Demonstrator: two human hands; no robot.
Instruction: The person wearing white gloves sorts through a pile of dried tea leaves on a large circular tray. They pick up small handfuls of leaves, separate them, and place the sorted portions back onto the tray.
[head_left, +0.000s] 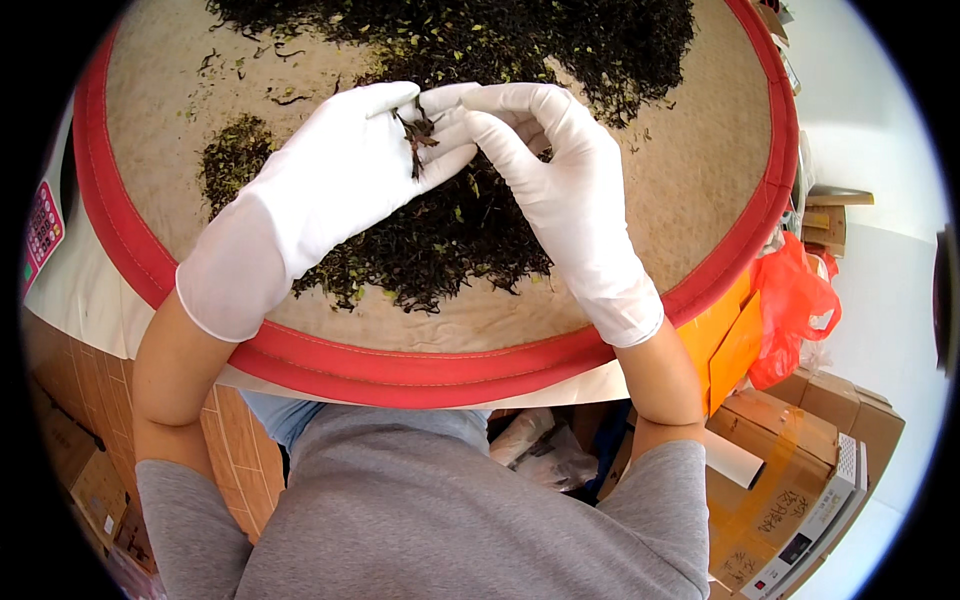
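Observation:
Both hands wear white gloves and meet above a round tray [690,200] with a red padded rim. My left hand [340,165] is palm up, and a few dark, twisted dried tea leaves [417,140] lie on its fingers, beside the thumb. My right hand [565,170] bends over the left fingertips with thumb and forefinger close together in a pinch; whatever is between them is too small to make out. Below the hands spreads a pile of dark dried tea leaves [430,250] mixed with yellow-green bits. A larger heap [600,45] covers the tray's far side.
A pink-and-white keypad device [43,230] stands left of the tray. On the right are a red plastic bag [790,310], orange packaging [727,345] and cardboard boxes [780,420]. A white roll [733,460] lies beside the boxes. The tray's rim comes close to my body.

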